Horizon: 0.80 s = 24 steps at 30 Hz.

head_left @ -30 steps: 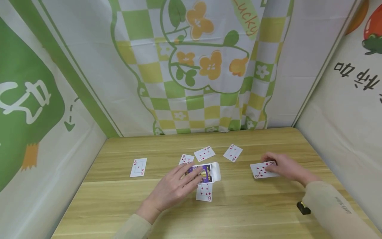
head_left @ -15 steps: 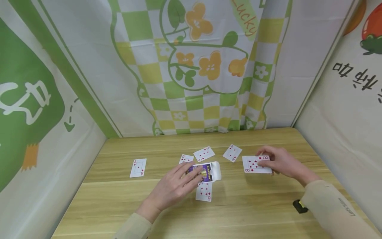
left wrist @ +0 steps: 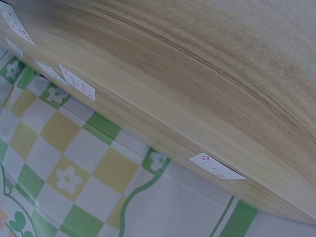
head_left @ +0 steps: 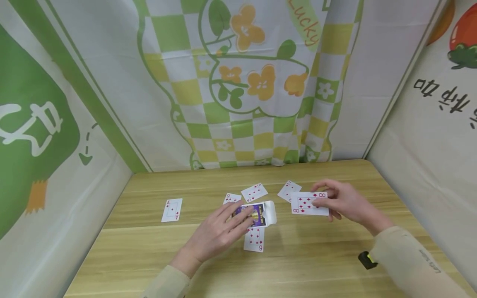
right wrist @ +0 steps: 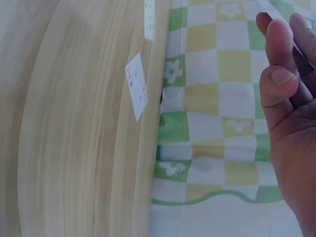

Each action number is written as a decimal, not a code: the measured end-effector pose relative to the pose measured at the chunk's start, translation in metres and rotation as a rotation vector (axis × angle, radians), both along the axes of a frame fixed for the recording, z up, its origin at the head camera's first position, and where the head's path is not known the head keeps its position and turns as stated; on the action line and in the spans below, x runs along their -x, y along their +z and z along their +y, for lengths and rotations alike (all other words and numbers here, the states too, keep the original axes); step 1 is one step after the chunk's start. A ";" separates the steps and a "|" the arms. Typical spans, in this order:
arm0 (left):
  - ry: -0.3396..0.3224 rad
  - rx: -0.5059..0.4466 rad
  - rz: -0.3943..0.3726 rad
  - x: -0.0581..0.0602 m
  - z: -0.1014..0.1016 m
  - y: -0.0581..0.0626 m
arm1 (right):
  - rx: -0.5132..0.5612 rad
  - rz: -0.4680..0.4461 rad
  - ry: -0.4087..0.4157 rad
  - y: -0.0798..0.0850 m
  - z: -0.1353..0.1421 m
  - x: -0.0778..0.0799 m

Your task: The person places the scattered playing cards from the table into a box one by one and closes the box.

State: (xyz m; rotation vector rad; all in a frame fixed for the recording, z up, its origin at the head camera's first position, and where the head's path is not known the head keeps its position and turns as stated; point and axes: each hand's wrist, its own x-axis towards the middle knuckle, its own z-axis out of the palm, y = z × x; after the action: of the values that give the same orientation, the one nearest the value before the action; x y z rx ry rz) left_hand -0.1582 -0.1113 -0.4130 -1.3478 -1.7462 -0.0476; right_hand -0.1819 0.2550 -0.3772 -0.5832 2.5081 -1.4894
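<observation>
My right hand [head_left: 344,203] pinches an eight of diamonds [head_left: 303,203] by its right end, thumb on the face. The card is raised and overlaps the two of diamonds [head_left: 287,188] in the head view. In the right wrist view, curled fingers [right wrist: 279,42] hold this card [right wrist: 271,9], seen nearly edge-on. My left hand [head_left: 220,234] rests its extended fingers on a purple playing-card box [head_left: 258,215], whose white flap stands open at the right. A diamonds card [head_left: 254,240] pokes out below the box, another [head_left: 232,198] above it. The left wrist view does not show the left hand.
An ace of diamonds [head_left: 172,210] lies apart at the left of the wooden table [head_left: 141,252]. One more diamonds card [head_left: 254,192] lies behind the box. Printed cloth [head_left: 231,140] hangs along the table's back edge, with fabric walls on both sides.
My right hand has carried the eight of diamonds leftward, from the right part of the table to over the two. My left hand and the box have stayed in place.
</observation>
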 end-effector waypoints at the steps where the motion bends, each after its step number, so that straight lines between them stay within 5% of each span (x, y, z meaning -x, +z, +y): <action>1: 0.000 -0.003 0.001 0.000 0.000 0.000 | 0.017 0.000 0.005 0.001 -0.002 -0.001; 24: -0.009 -0.012 0.015 0.000 0.003 0.001 | 0.157 -0.013 0.176 0.003 -0.025 -0.009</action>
State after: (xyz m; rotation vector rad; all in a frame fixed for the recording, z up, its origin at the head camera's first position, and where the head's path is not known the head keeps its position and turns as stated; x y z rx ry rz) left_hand -0.1585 -0.1088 -0.4120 -1.3438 -1.7247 -0.0528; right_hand -0.1726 0.2299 -0.3743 -0.7937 2.2764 -1.6261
